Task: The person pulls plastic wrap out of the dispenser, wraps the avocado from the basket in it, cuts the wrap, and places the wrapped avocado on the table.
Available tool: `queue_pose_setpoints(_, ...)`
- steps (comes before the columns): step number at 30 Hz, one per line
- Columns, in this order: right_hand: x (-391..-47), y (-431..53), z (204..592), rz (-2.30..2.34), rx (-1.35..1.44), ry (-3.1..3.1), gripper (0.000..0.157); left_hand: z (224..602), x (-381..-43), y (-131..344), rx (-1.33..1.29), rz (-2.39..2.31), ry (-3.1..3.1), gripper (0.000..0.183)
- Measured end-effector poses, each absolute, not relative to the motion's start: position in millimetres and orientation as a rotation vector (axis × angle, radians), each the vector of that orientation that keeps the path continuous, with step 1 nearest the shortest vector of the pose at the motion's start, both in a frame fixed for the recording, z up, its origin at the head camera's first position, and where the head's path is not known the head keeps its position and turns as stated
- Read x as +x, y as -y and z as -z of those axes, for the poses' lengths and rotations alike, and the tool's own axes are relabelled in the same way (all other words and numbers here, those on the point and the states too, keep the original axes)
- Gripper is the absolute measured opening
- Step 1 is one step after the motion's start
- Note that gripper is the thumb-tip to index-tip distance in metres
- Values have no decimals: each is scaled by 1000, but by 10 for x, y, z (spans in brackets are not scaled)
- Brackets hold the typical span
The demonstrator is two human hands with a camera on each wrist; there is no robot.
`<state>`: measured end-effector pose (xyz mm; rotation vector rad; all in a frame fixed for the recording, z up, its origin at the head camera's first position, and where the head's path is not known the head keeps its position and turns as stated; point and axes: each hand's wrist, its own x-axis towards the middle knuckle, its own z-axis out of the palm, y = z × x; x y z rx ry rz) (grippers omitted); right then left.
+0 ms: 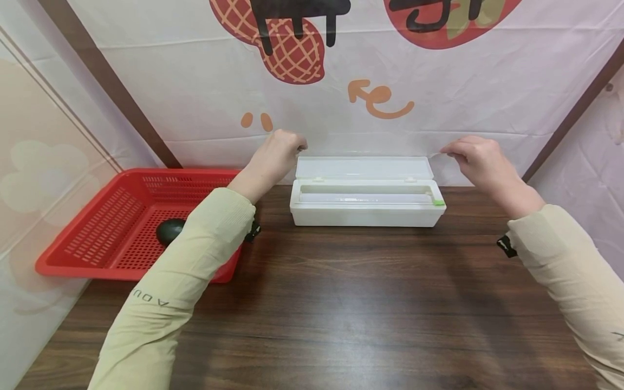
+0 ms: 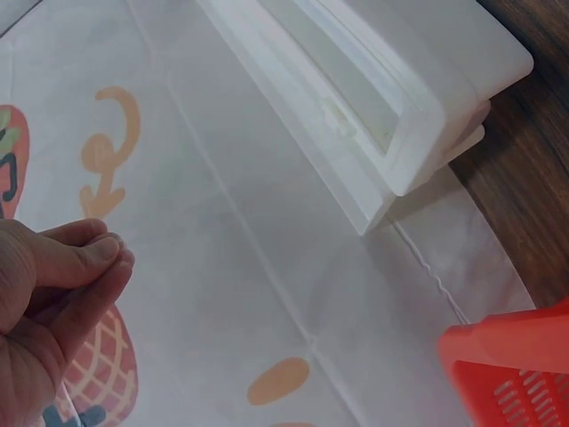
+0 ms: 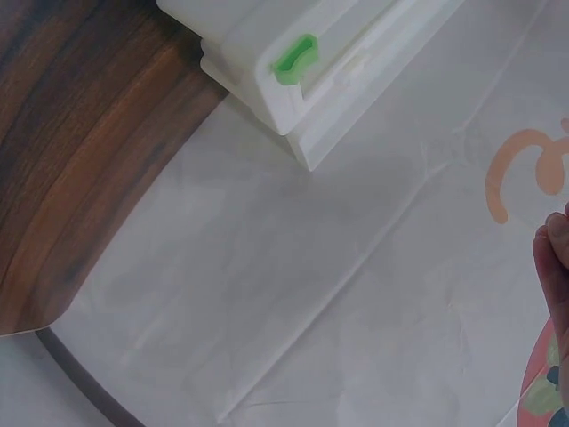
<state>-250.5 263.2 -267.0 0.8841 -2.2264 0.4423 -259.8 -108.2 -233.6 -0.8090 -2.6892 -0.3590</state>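
Note:
A white cling film dispenser box (image 1: 365,218) stands at the back of the table with its lid (image 1: 364,168) raised. Inside lies a pale roll (image 1: 358,199), and a green slide cutter (image 1: 439,202) sits at its right end. Above the box's left end, my left hand (image 1: 278,156) pinches with thumb and fingertips; the left wrist view shows this hand (image 2: 58,298) closely. Past the right end, my right hand (image 1: 480,161) pinches a faint corner of clear cling film. The sheet between the hands is almost invisible. Only the right hand's fingertips (image 3: 553,233) show in the right wrist view.
On the left stands a red perforated basket (image 1: 88,272) holding a dark green, oval, avocado-like thing (image 1: 168,232), partly hidden by my left sleeve. A printed white cloth (image 1: 195,119) hangs right behind the box. The brown wooden table (image 1: 351,303) extends in front.

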Motion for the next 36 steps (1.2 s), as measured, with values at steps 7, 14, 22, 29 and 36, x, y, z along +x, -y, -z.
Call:
queue_pose_setpoints(7,-2503,-2635,2660,-446,890,2208,24,2330,-2588,1088,-831,346,2650,27)
queue_pose_setpoints(14,-2486,-2628,2647,-460,888,2207,23,2307,-2568,1093,-841,341,2645,29)
queue_pose_setpoints(22,-2481,-2626,2618,-465,882,2211,19,2292,-2573,1102,-852,327,2646,29)
queue_pose_setpoints(29,-2480,-2626,2593,-477,889,2211,20,2271,-2572,1101,-839,345,2661,28)
queue_pose_setpoints(36,-2468,-2630,2580,-473,883,2204,21,2255,-2557,1097,-839,357,2653,29)
